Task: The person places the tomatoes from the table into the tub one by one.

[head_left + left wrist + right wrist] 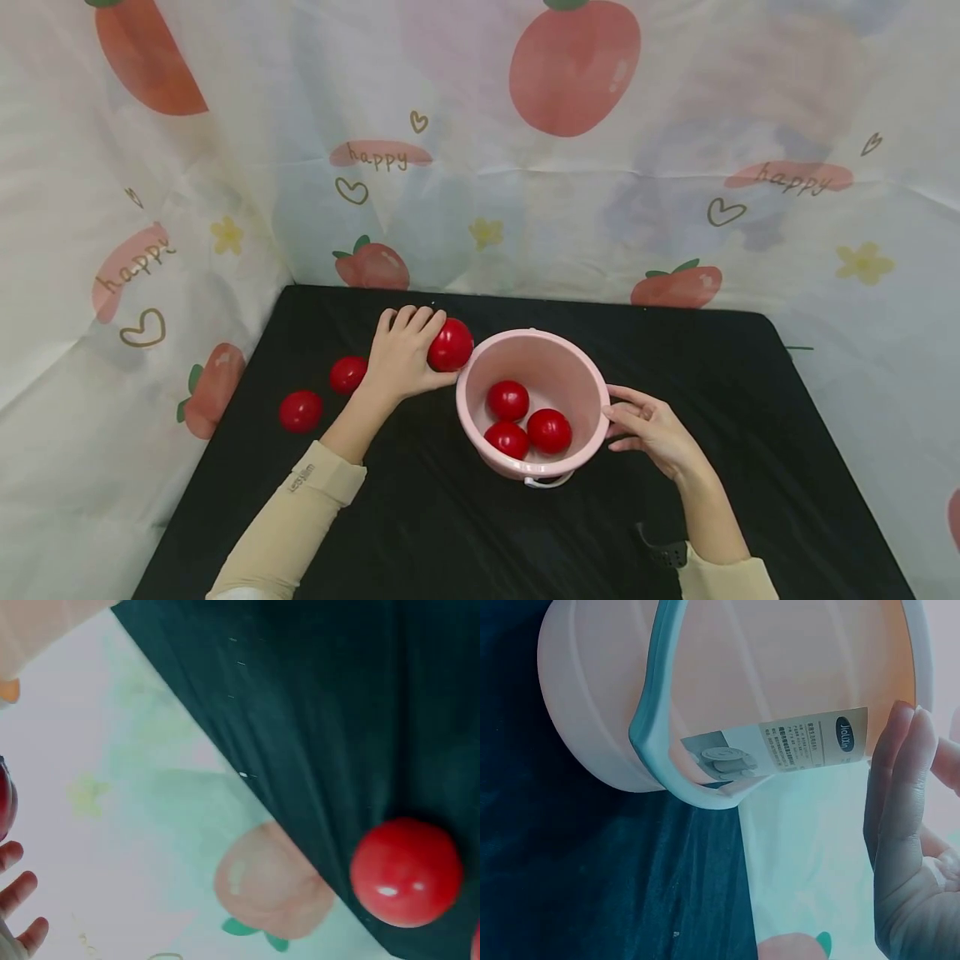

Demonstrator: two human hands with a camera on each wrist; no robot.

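Observation:
My left hand [403, 354] grips a red ball [451, 344] at the left rim of a pink bucket [480, 446]. In the left wrist view, part of that red ball [6, 799] shows at the left edge, above the fingertips [19, 892]. Three red balls [550, 431] lie inside the bucket. Against the bucket's right side, my right hand [652, 429] rests its nearly straight fingers at the rim. The right wrist view shows those fingers [901, 787] touching the rim, beside a label [814, 740] on the bucket wall.
Two more red balls, one farther left [301, 412] and one by the left wrist [348, 375], lie on the black tablecloth [450, 533]. The bucket's handle [550, 481] hangs at its near side. A fruit-printed curtain [480, 192] stands behind and to the sides.

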